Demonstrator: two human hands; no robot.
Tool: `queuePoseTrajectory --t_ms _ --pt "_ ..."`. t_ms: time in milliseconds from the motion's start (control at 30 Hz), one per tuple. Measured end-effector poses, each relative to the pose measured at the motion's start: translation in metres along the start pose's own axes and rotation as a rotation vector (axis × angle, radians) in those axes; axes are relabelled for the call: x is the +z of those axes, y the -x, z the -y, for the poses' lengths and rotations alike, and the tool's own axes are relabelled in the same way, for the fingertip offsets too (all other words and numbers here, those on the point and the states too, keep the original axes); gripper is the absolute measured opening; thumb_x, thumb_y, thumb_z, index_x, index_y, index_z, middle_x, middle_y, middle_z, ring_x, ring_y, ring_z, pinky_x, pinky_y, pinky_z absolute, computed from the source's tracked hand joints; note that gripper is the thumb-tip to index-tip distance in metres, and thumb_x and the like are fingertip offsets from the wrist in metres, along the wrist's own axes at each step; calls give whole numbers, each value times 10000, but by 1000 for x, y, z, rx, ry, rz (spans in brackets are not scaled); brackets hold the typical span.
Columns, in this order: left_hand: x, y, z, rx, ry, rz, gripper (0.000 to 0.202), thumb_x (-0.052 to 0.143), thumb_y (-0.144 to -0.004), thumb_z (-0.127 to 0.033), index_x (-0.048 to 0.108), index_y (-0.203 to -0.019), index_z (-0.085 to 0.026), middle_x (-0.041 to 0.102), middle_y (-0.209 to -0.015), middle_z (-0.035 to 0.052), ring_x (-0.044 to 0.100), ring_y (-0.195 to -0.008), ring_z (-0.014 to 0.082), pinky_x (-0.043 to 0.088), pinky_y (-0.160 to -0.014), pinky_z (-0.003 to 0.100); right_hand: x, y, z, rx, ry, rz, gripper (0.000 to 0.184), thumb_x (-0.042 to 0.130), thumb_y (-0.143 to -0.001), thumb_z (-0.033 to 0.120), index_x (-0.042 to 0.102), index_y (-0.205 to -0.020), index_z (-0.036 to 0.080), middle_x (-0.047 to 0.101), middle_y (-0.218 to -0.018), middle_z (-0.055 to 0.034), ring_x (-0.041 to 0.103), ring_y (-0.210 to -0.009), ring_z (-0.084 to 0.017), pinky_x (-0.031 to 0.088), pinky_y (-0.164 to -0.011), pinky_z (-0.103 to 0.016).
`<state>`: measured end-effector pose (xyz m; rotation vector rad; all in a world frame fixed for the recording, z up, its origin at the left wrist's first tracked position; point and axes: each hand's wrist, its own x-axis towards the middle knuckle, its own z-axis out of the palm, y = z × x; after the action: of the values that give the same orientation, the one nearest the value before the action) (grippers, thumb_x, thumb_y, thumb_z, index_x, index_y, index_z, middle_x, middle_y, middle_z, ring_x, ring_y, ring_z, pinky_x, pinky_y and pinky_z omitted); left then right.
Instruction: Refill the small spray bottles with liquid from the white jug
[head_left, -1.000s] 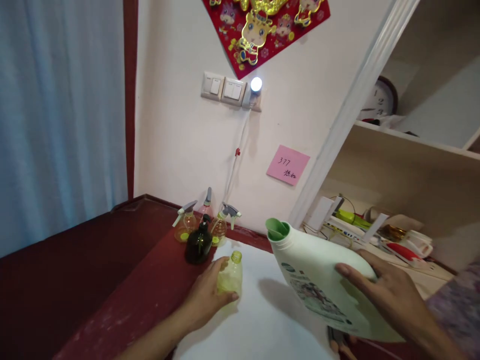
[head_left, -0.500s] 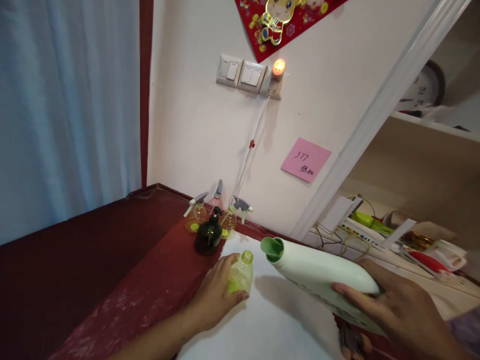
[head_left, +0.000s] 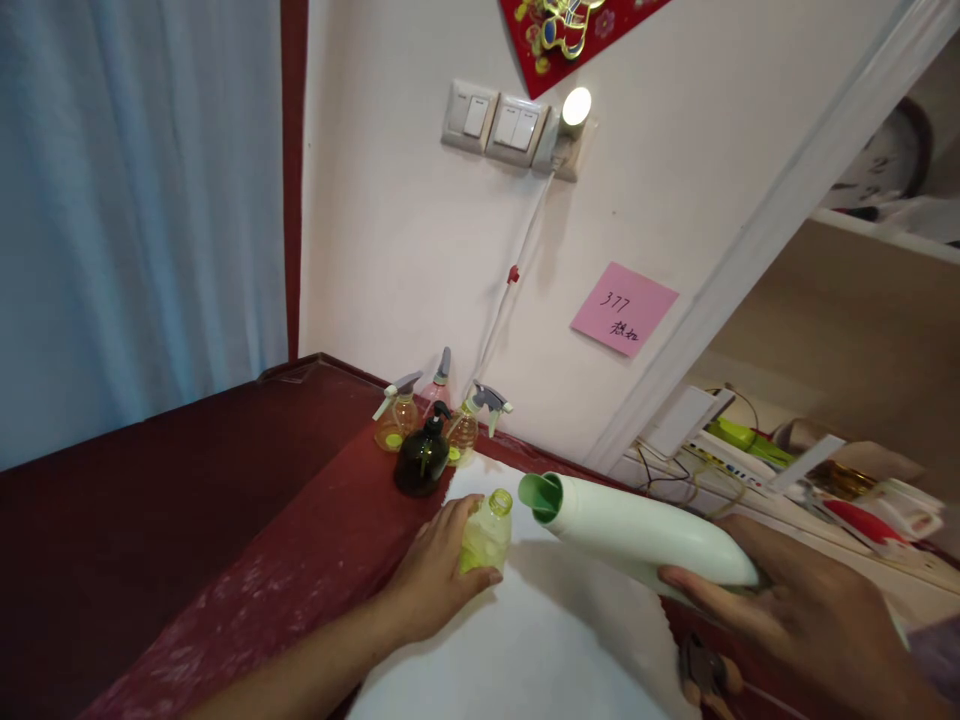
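Two bottles (head_left: 486,535) (head_left: 637,530), red tabletop (head_left: 225,560), white sheet (head_left: 517,640), curtain (head_left: 135,220)

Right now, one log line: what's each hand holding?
left hand: small yellow-green plastic bottle | right hand: white plastic jug, green spout

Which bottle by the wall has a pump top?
The dark bottle, standing in front; the spray bottles behind it have trigger heads instead.

Plastic bottle (head_left: 489,535) partly hidden behind left fingers (head_left: 459,520)
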<state>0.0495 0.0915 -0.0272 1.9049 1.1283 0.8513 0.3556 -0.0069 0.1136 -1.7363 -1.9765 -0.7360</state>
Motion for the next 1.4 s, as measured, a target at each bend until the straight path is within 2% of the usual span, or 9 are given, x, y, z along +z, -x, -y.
queuePoseTrajectory --t_ms 100,267,400,500,700,867,1000,1167,1400 --pt "0 1 -1 -4 5 -5 757 712 -775 -296 401 -1455 -176 491 -1495 141 415 -1395 302 290 -1182 432 -2 -1 0 -73 30 48 445 629 -808 691 610 -664 271 668 -553 9 656 -454 -197 462 -365 -271" --pt "-1 1 -4 -4 8 7 743 721 -776 -293 418 -1443 -169 520 -1460 145 444 -1368 304 311 -1169 435 -5 -6 2 -165 78 -5 455 622 -820 690 598 -660 265 642 -544 14 643 -448 -188 455 -365 -265" --pt "-2 0 -6 -3 8 0 749 729 -765 -293 420 -1438 -183 528 -1448 140 451 -1362 307 322 -1162 439 -6 -11 9 -221 109 -76 522 511 -872 723 598 -655 256 625 -527 16 626 -418 -178 444 -355 -262" --pt "-3 0 -8 -6 1 5 747 725 -766 -279 421 -1439 -165 533 -1437 150 457 -1356 311 326 -1158 437 -6 -12 12 -229 124 -111 554 478 -878 744 586 -651 250 617 -528 12 614 -413 -176 428 -353 -260" --pt "-2 2 -7 6 -4 2 748 721 -773 -281 413 -1446 -173 522 -1450 151 448 -1363 318 324 -1162 460 -9 -16 12 -272 161 -63 506 543 -866 710 586 -665 247 620 -550 1 631 -449 -186 435 -378 -257" --pt "-2 0 -7 -2 -16 6 757 727 -772 -270 409 -1451 -167 519 -1455 154 447 -1364 319 324 -1161 464 -11 -18 13 -308 184 -103 536 482 -892 722 561 -655 248 597 -529 3 609 -414 -185 422 -351 -264" --pt "-2 0 -7 -1 -15 8 750 734 -777 -281 413 -1447 -179 524 -1453 148 457 -1356 315 330 -1156 455 -10 -16 10 -327 200 -88 508 519 -880 716 555 -685 248 595 -543 7 609 -428 -182 431 -371 -262" --pt "-1 0 -3 16 -17 -8 739 743 -777 -279 422 -1436 -183 529 -1448 145 457 -1358 314 325 -1161 459 -9 -19 11 -358 210 -120 520 474 -907 712 543 -679 250 582 -531 4 597 -419 -183 424 -366 -265" --pt "0 0 -2 32 -8 -15 744 745 -769 -276 423 -1434 -190 541 -1432 142 473 -1341 315 339 -1153 454 -6 -16 5 -314 211 -61 490 575 -839 720 584 -697 252 616 -570 -1 616 -466 -196 429 -395 -274"
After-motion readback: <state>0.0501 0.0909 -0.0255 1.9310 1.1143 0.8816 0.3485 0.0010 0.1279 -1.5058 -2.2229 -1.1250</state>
